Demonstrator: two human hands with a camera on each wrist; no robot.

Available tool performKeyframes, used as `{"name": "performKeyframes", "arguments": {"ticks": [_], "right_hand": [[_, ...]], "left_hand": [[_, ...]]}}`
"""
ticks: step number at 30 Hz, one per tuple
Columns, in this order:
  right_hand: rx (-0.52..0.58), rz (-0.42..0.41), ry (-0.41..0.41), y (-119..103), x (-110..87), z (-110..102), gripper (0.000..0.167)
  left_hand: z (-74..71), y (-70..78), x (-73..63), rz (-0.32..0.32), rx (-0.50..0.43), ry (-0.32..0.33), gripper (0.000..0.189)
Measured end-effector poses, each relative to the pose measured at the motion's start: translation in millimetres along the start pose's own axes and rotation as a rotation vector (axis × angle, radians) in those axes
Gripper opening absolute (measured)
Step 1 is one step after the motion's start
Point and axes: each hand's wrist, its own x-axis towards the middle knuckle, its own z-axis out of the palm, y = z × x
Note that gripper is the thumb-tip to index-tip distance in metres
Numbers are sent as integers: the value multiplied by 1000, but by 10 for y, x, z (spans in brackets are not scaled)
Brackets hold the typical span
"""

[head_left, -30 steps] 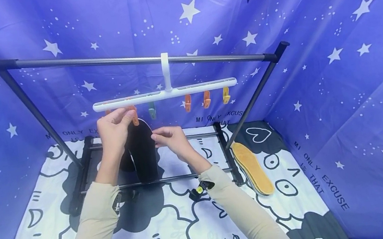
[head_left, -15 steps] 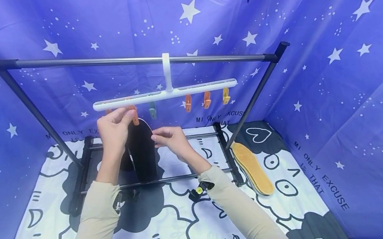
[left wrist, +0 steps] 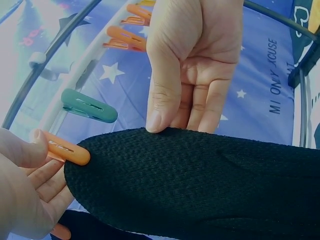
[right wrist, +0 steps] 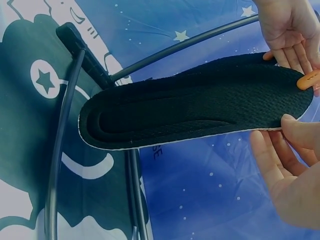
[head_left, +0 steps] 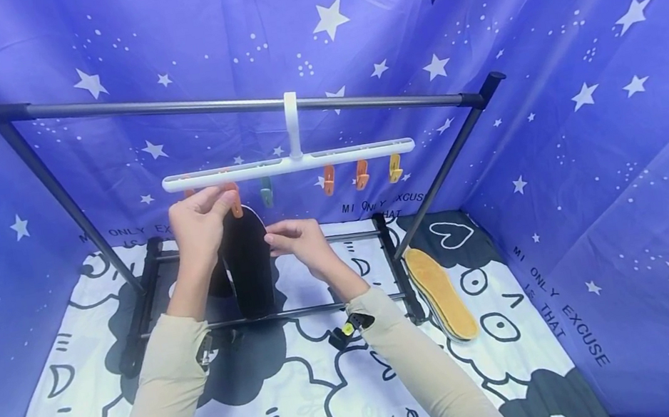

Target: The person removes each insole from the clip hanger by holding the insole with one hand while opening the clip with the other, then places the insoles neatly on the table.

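Their left hand (head_left: 198, 230) pinches an orange plastic clip (head_left: 236, 207) biting black fabric insole (head_left: 251, 271), right hand (head_left: 304, 243) its edge; flat yellow insole (head_left: 443, 293) lies unclipped.

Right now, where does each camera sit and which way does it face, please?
Head: on the head, looking forward and down at the white hanger; left hand, right hand, sleeves show.
Left wrist: on that wrist, facing the front black insole; both hands show.
Right wrist: likewise, facing that insole; both hands show.
Wrist views share that insole and orange clip.
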Motion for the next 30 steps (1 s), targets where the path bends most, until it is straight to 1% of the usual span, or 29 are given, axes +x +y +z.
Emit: {"name": "performKeyframes", "arguments": {"ticks": [5,8,14,20,30], "right_hand": [[36,24,-2,-20,5,7,26],[54,29,-7,-27,17,8,26],[42,33,-13,-23,34,-5,26],[44,44,-19,-20,38,-8,26],[47,47,-15,-12,45,-2,26]], "left_hand": [[2,-7,8,8,-29,-7,19],[3,-10,15,-2,-28,-6,19],[2,-14,28,-10,-21,-14,20],[-4,16,29,-5,-48,-31,19],[-16,49,24,-32,-50,-38,21]]}}
